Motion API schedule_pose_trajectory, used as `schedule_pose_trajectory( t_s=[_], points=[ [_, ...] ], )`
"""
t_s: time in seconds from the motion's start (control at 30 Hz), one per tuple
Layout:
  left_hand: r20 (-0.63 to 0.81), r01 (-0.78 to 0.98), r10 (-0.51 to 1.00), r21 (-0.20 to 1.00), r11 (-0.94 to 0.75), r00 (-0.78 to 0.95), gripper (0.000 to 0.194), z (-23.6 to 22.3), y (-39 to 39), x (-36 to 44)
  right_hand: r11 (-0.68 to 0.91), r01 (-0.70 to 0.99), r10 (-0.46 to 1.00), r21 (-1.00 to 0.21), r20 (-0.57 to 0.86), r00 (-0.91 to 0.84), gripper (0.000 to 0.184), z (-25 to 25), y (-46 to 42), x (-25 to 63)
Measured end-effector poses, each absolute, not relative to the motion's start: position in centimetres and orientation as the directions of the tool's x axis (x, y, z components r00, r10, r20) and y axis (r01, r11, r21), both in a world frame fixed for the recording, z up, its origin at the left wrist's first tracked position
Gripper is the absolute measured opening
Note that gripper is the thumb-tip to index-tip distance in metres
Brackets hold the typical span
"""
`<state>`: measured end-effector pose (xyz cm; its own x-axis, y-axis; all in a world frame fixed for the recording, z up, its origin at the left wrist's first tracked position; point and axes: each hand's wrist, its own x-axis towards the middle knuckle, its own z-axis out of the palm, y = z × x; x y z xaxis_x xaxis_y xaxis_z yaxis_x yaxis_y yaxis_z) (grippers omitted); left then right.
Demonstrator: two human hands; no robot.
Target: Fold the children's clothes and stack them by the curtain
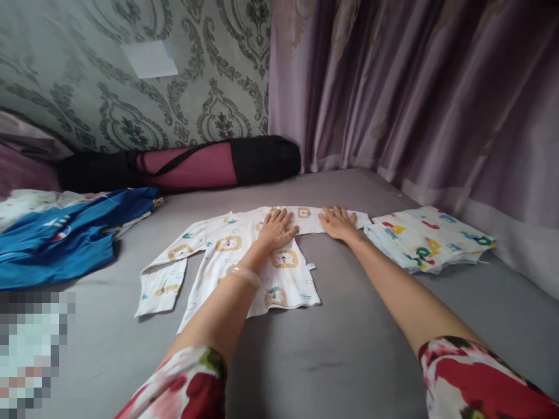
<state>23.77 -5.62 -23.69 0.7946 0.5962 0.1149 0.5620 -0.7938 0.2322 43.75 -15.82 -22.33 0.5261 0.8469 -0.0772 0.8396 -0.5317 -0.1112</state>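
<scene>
The white lion-print shirt (231, 238) lies spread under both hands. The left hand (276, 228) presses flat on its upper body, fingers slightly apart; the right hand (338, 222) lies flat, fingers a little spread, on 1 outstretched sleeve (311, 220). The other sleeve, left of the left hand, bends back toward the person. The left forearm, with 1 pale bangle (243, 276), hides part of the shirt. Beneath is a grey sheet (349, 326). Just right of the right hand, a folded print stack (437, 235) meets the cuff. Well left of the left hand lies a blue garment (74, 238). Beyond both hands are a maroon-and-black bag (192, 166), patterned wall (87, 75) and purple curtain (393, 87).
</scene>
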Motion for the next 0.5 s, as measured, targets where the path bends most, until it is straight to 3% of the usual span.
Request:
schedule_pose_trajectory(
  t_s=[0.33,0.5],
  points=[
    [0.219,0.617,0.636,0.158,-0.771,0.74,0.062,-22.8,-7.7,23.3,-0.608,0.794,0.794,-0.007,0.012,0.608,0.055,-21.2,-17.2,44.5],
    [0.162,0.721,0.737,0.157,-0.675,0.656,0.05,-20.2,-7.7,16.7,-0.497,0.865,0.868,0.063,0.057,0.494,0.032,-20.4,-17.6,43.6]
  ],
)
